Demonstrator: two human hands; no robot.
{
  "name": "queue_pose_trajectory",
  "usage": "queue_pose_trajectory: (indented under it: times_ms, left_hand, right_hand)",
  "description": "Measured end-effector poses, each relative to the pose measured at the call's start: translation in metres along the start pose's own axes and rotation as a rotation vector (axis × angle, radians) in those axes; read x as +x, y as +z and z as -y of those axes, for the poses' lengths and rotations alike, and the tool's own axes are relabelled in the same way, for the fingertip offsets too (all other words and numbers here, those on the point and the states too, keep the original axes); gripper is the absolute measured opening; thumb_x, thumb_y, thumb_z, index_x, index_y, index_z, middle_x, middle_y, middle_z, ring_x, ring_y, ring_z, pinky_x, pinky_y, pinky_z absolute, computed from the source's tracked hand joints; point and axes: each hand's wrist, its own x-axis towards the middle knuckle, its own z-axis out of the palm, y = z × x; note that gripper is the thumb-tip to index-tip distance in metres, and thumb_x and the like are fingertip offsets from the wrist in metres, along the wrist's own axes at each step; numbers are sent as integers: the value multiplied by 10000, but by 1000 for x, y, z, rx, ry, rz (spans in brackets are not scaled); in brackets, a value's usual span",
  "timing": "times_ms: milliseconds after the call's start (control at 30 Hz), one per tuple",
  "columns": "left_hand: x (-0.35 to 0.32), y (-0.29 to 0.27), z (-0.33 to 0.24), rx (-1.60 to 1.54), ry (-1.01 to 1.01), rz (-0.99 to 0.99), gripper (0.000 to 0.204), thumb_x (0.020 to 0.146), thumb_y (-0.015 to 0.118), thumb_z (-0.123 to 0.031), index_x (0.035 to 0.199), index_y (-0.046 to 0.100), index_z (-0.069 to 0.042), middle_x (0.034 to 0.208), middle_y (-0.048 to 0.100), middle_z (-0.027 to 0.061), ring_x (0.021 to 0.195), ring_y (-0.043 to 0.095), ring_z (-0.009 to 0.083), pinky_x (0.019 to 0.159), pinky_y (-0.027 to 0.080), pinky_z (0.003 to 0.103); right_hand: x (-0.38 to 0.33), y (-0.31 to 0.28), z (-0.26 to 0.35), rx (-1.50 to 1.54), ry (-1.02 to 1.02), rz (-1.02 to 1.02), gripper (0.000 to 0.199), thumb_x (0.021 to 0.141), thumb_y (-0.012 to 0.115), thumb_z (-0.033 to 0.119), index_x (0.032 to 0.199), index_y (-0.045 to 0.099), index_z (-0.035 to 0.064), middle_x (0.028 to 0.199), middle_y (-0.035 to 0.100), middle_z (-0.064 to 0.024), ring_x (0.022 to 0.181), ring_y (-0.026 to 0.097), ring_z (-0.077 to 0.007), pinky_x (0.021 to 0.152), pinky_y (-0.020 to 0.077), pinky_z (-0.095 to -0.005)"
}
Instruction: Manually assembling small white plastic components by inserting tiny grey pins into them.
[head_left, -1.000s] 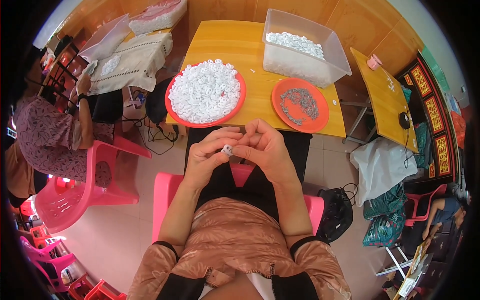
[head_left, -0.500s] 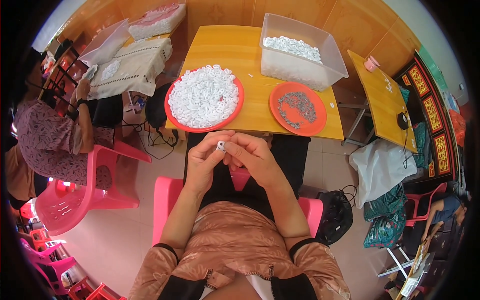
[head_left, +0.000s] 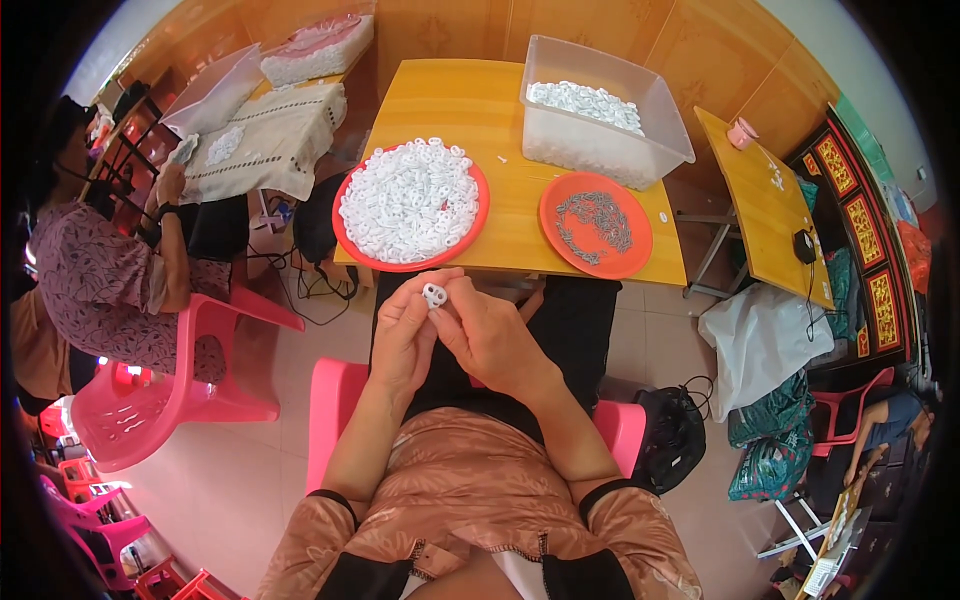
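Just in front of the table edge, my hands meet over a small white plastic piece with two dark holes (head_left: 434,295). My left hand (head_left: 402,335) pinches it between thumb and fingers. My right hand (head_left: 495,330) is closed against its right side, with the thumb bent below; its inner fingers are hidden. Beyond my left hand stands a red round tray (head_left: 483,222) heaped with similar white pieces (head_left: 408,200). To the right, an orange-red plate (head_left: 620,262) holds many small grey metal parts (head_left: 597,222).
On the wooden table (head_left: 440,95), a clear plastic bin (head_left: 600,155) holds more white pieces. At left, a person (head_left: 120,270) works at a cloth-covered table (head_left: 280,135), beside a pink chair (head_left: 180,385). A side table (head_left: 760,205), white sack (head_left: 765,330) and black bag (head_left: 672,435) are at right.
The white piece has turned so both holes face up, and it sits slightly lower and further left. My right hand has rolled over, its thumb sliding off the piece's face.
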Motion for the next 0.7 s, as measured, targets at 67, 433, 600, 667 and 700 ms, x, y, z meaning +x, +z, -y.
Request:
queue_pose_trajectory:
  times_ms: [67,433,600,667,700]
  left_hand:
    - [-1,1,1,-42,10,31,375,900,557,-256,1142,544,30,1207,544,153,1126,516,238,984,395,353]
    - [-9,29,12,-85,42,-44,412,941,471,-282,1205,490,34,1249,511,156,1183,471,239,1005,370,340]
    - [-15,39,10,-106,43,-101,412,964,420,-290,1216,476,32,1253,505,150,1187,462,224,1014,353,321]
    - [-17,40,11,-119,34,-158,397,967,414,-291,1190,491,29,1241,512,144,1171,470,212,1005,358,314]
    - [-17,40,11,-117,33,-160,397,967,414,-291,1190,491,29,1241,512,144,1171,470,212,1005,358,314]
  right_hand:
    - [0,1,-1,-104,-61,8,160,878,538,125,945,472,-5,699,540,-180,660,571,-369,574,451,-399]
    - [-4,14,-17,-226,-171,-218,186,763,590,128,820,445,26,580,525,-118,526,567,-275,462,449,-374]
    - [-4,16,-14,-234,-161,-194,180,764,579,140,811,449,26,561,517,-109,499,562,-271,452,457,-369]
    - [-5,18,-14,-232,-156,-188,177,767,574,143,810,449,26,555,514,-107,493,561,-273,449,460,-368]
    - [-6,19,-15,-237,-145,-185,174,770,569,141,828,457,20,566,524,-110,495,564,-278,448,462,-367]
